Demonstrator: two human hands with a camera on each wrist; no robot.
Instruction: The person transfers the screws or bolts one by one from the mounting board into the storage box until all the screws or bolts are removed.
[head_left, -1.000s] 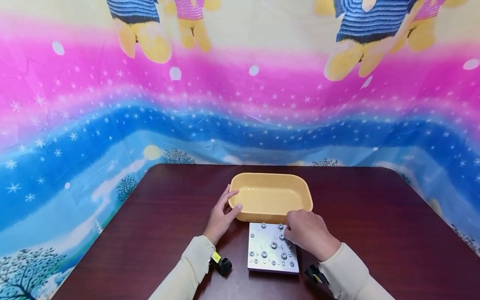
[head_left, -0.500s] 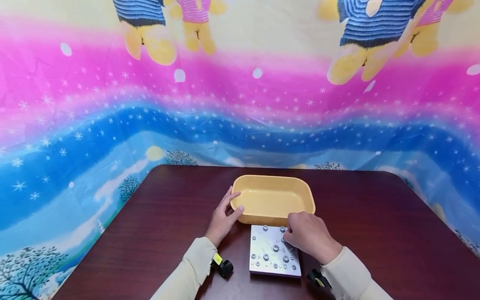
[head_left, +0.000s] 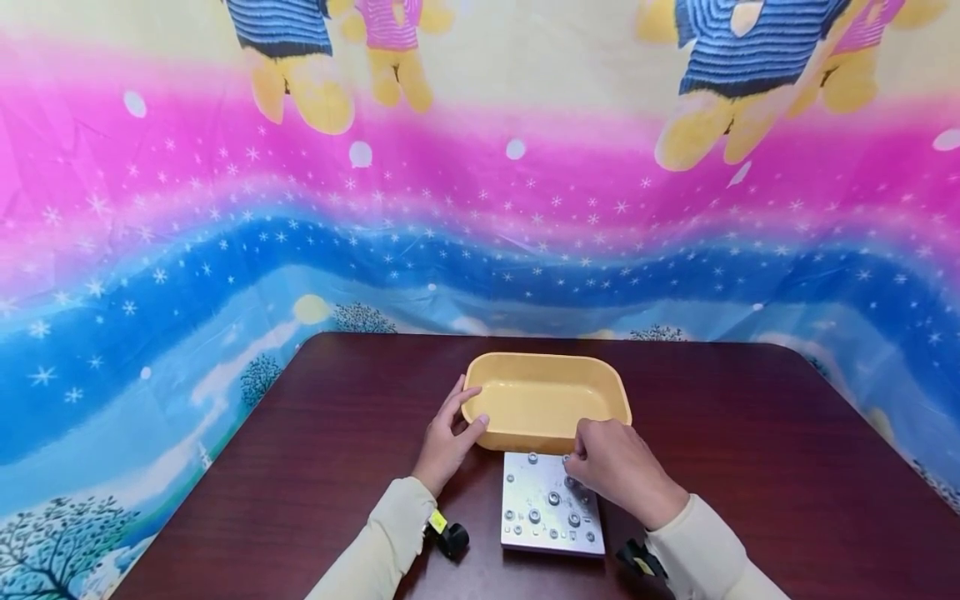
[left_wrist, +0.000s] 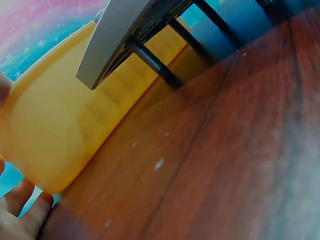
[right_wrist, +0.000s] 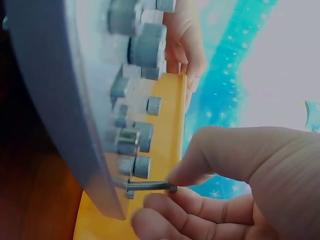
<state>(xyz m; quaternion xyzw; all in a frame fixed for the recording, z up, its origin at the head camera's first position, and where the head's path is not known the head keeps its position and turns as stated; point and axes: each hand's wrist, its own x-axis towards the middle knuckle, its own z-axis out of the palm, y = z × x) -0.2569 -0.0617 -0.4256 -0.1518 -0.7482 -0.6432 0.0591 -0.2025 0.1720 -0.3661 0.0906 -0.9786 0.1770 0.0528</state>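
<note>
My left hand (head_left: 444, 446) grips the left end of a yellow plastic basin (head_left: 551, 442), thumb and a finger over its rim. In front of the basin is a square metal plate (head_left: 528, 537) studded with bolts of several sizes. At the plate's far right corner my right hand (head_left: 618, 467) pinches a thin screw (right_wrist: 150, 185) between thumb and finger. In the right wrist view, this screw stands out from the plate's face beyond the bolt heads (right_wrist: 142, 167). Threaded bolt ends (left_wrist: 150, 59) project from the plate's underside in the left wrist view.
Everything rests on a dark red-brown wooden table (head_left: 360, 400). A printed cloth (head_left: 480, 208) hangs behind its back edge. Black wrist cameras (head_left: 453, 540) sit at both sleeves, close to the plate's sides.
The right fingertips have shifted slightly left over the plate and now cover more of a bolt there. My left hand keeps its hold on the basin. The head view has tilted slightly.
</note>
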